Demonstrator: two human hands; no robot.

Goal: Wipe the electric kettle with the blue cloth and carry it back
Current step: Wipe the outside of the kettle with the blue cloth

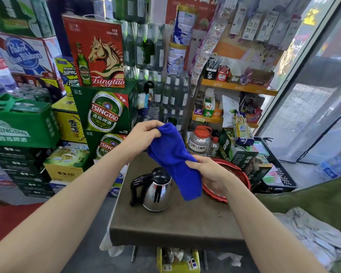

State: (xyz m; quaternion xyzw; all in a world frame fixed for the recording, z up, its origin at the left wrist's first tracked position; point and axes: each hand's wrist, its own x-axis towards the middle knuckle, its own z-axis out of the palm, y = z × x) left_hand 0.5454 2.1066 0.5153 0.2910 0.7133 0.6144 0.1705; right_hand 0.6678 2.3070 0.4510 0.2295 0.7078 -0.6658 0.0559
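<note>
Steel in the body, black in the lid and handle, the kettle (156, 191) stands upright on the brown table (175, 223), on the far half of the top and left of its middle. The handle points to nine o'clock. Neither hand touches it.

The cloth (171, 154), blue, is held in the air above the table at about one o'clock from the kettle. It runs on a slant between both hands.

Left hand (144, 134): at the upper end, eleven o'clock from the cloth's middle. The fingers are curled, and the top edge is bunched between thumb and fingertips.

Right hand (211, 174): at four o'clock from the cloth's middle. The fingers are curled round the lower part and grip it firmly. A free tail hangs below this grip and crosses in front of the kettle's right shoulder. Whether it touches the steel cannot be told.

Surroundings:
- A red tray (244, 178) lies at three o'clock from the kettle, partly hidden by the right hand.
- A clear jar (200, 139) with a red lid stands at one o'clock, near the table's far edge.
- A black crate (283, 178) sits just past the tray, also at three o'clock.
- Green and yellow beer cartons (106, 113) are stacked from nine round to twelve o'clock.
</note>
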